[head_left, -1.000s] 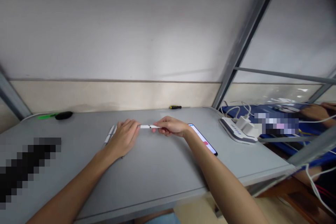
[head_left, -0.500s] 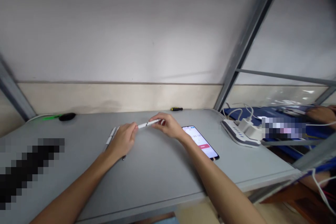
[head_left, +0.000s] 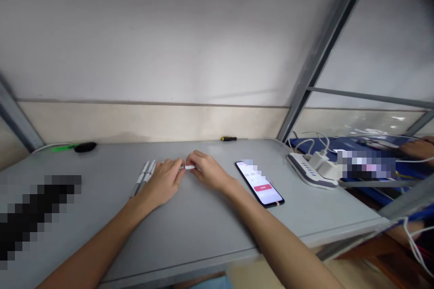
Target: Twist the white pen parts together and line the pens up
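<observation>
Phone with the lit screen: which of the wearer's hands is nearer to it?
Right. The right hand is to the left of the phone, not touching it; the left hand is farther left, next to the white pens.

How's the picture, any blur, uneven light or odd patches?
Head view: the wall is unevenly lit, brighter toward the middle; same view, blocky pixelation hides something at far left and roughens the phone at upper right; same view, the white pen between the left hand and right hand looks soft.
</observation>
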The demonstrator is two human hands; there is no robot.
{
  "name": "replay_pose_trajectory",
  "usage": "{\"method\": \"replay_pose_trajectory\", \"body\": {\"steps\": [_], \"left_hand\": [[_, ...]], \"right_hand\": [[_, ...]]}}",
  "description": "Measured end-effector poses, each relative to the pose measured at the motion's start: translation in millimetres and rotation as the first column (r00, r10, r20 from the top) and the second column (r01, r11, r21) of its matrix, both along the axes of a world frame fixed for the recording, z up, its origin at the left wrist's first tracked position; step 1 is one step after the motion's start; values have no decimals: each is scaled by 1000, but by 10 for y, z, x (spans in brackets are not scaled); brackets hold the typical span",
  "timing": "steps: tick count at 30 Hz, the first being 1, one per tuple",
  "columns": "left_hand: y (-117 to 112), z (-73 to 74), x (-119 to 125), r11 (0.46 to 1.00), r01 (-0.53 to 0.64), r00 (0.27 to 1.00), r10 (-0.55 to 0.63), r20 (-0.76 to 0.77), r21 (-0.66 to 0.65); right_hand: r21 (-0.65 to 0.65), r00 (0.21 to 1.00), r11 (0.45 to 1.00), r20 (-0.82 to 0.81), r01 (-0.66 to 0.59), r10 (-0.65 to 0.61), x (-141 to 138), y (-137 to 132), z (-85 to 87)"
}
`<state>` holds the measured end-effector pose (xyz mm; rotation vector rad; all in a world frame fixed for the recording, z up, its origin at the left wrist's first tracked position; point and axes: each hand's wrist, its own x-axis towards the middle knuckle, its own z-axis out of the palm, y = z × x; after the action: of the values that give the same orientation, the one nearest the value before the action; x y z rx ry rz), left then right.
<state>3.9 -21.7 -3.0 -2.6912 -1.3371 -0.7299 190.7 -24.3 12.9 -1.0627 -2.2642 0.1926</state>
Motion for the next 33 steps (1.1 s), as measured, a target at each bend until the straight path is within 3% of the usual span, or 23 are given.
{"method": "replay_pose_trajectory", "body": {"steps": [6,10,14,22,28,33], "left_hand": [[2,-3,-9,1000,27,999,-26,-37,16],[21,-13,-8,999,26,996,-23,-92,31],[42,-22,-8,999,18,998,-15,-67,35],[25,-15,-12,999,1,999,-2,-36,-37],[25,-36,-22,998,37,997,-41,-67,-56],[48,4,-21,999,-10,994,6,-107,-41]], "right_hand": [[-61,992,998,118,-29,36,14,3,-49],[-121,991,992,131,30,-14,14,14,-77],[-109,995,990,65,84,-77,-20,1,-99],[13,990,1000,138,6,-7,-41,1,-71],[-89,992,993,105,73,-63,6,14,-88],[-37,995,998,81,54,-51,-20,7,-103]]}}
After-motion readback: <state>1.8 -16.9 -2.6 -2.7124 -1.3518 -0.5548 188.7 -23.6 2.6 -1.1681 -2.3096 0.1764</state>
